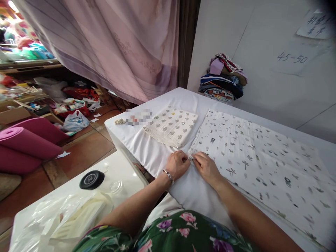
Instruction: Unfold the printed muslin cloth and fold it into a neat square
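Observation:
A large white cloth (249, 157) printed with small leaves and animals lies folded flat on the white-covered table (183, 98). Both hands meet at its near left corner. My left hand (177, 163), with a bracelet at the wrist, pinches the layered edge there. Close beside it, my right hand (207, 167) pinches the same corner between thumb and fingers. Just beyond my left hand lies a smaller folded cream cloth (173, 126) with a grey repeating print, apart from both hands.
A lower white table (123, 171) at left holds a round black object (91, 179) and clear plastic bags (65, 217). A pile of folded fabrics (223, 78) stands behind the table by the wall. A pink curtain (126, 45) hangs behind; pink rolls (26, 143) lie on the floor.

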`<act>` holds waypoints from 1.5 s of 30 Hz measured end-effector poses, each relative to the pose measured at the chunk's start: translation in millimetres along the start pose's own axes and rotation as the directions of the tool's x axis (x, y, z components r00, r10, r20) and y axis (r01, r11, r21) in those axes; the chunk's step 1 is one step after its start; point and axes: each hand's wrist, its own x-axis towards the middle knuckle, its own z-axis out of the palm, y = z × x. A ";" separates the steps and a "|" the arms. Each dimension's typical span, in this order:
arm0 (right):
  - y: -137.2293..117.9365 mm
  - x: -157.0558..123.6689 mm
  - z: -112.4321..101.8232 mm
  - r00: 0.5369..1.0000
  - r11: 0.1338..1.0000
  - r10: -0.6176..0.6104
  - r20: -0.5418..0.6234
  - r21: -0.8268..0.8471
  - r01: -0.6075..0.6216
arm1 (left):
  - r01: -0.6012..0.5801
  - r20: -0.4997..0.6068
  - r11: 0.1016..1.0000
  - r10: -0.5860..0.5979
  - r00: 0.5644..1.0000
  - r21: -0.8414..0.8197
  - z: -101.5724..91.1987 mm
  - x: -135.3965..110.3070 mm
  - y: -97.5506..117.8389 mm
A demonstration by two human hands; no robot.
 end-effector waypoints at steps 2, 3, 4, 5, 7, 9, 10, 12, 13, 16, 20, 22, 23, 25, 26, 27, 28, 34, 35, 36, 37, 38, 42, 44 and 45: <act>-2.0 -1.4 -2.2 0.998 1.000 -0.015 -0.058 0.016 0.016 | 0.014 -0.006 1.000 -0.014 1.000 -0.007 -0.1 0.2 0.4; -3.2 -2.3 -3.1 0.996 1.000 -0.021 -0.083 0.018 0.022 | 0.016 -0.010 1.000 -0.016 1.000 -0.013 -0.2 0.3 0.6; -4.5 -3.1 -3.8 0.995 1.000 -0.025 -0.092 0.010 0.026 | 0.016 -0.014 1.000 -0.016 1.000 -0.020 -0.2 0.3 0.7; -5.7 -3.8 -4.2 0.996 1.000 -0.030 -0.082 -0.007 0.030 | 0.014 -0.016 1.000 -0.014 1.000 -0.026 -0.4 0.3 0.8; -7.9 -4.7 -3.8 0.999 0.998 -0.035 -0.027 -0.044 0.034 | 0.010 -0.027 0.999 -0.011 1.000 -0.039 -0.8 0.3 1.2; -9.1 -5.0 -2.3 0.999 0.997 -0.036 0.016 -0.062 0.037 | 0.017 -0.042 0.998 -0.019 0.999 -0.053 -1.3 0.3 1.7; -9.2 -5.0 -1.5 0.999 0.997 -0.035 0.018 -0.061 0.036 | 0.023 -0.054 0.998 -0.026 0.998 -0.062 -1.5 0.4 1.8; -8.9 -5.2 -0.2 1.000 0.998 -0.030 -0.008 -0.049 0.029 | 0.034 -0.085 0.996 -0.041 0.995 -0.088 -1.7 0.8 1.9; -8.6 -5.4 0.2 0.999 0.999 -0.027 -0.027 -0.042 0.026 | 0.037 -0.097 0.994 -0.047 0.994 -0.103 -1.6 1.0 1.7; -8.3 -6.0 0.8 0.998 0.999 -0.025 -0.052 -0.036 0.023 | 0.053 -0.084 0.989 -0.065 0.994 -0.139 -0.8 1.5 0.6; -10.4 -6.0 1.4 0.999 0.997 -0.033 0.006 -0.073 0.033 | 0.086 -0.049 0.976 -0.097 0.994 -0.199 0.1 1.9 -1.5; -10.8 -5.5 2.1 1.000 0.996 -0.013 0.009 -0.088 0.013 | 0.082 -0.032 0.965 -0.093 0.995 -0.248 -0.3 2.4 -2.8; -10.5 -5.2 2.5 1.000 0.996 0.001 -0.001 -0.086 -0.001 | 0.075 -0.019 0.960 -0.083 0.996 -0.271 -0.9 2.7 -3.4; -9.0 -4.7 3.2 0.999 0.998 0.021 -0.025 -0.065 -0.023 | 0.052 0.002 0.951 -0.054 0.999 -0.305 -2.7 2.8 -4.5; -8.1 -4.5 3.3 0.999 0.998 0.027 -0.039 -0.049 -0.028 | 0.038 -0.001 0.951 -0.040 0.999 -0.308 -3.8 2.6 -4.8; -7.2 -4.5 3.3 0.998 0.999 0.028 -0.054 -0.033 -0.030 | 0.024 -0.015 0.955 -0.030 0.999 -0.294 -4.8 1.9 -4.9; -6.4 -4.6 3.2 0.997 0.999 0.029 -0.071 -0.018 -0.031 | 0.013 -0.035 0.966 -0.023 0.999 -0.259 -5.6 1.0 -4.9; -7.1 -5.1 1.2 0.991 1.000 0.008 -0.131 0.018 -0.006 | -0.019 -0.052 0.991 0.026 0.998 0.135 -2.1 -4.9 -0.9; -7.6 -5.0 0.4 0.991 1.000 0.001 -0.137 0.016 0.001 | -0.027 -0.033 0.986 0.033 0.999 0.163 -1.1 -4.4 -0.2; -8.1 -5.0 -0.7 0.989 1.000 -0.005 -0.147 0.011 0.007 | -0.033 -0.017 0.985 0.036 0.999 0.172 -0.5 -3.2 0.4; -8.6 -5.0 -2.0 0.987 1.000 -0.015 -0.158 0.001 0.016 | -0.029 -0.004 0.987 0.030 1.000 0.159 -0.4 -1.5 0.8; -9.1 -5.0 -3.3 0.986 0.999 -0.030 -0.167 -0.016 0.027 | -0.011 0.003 0.992 0.011 1.000 0.126 -0.9 0.5 1.1; -11.3 -5.0 -7.1 0.989 0.991 -0.081 -0.127 -0.119 0.066 | 0.164 0.042 0.973 -0.159 0.986 -0.164 -5.4 7.1 1.1; -12.5 -4.7 -6.5 0.993 0.988 -0.076 -0.086 -0.139 0.064 | 0.256 0.124 0.895 -0.225 0.966 -0.365 -5.8 7.8 0.6; -13.0 -4.5 -5.7 0.995 0.989 -0.071 -0.074 -0.139 0.060 | 0.299 0.173 0.832 -0.246 0.954 -0.468 -5.2 7.7 0.3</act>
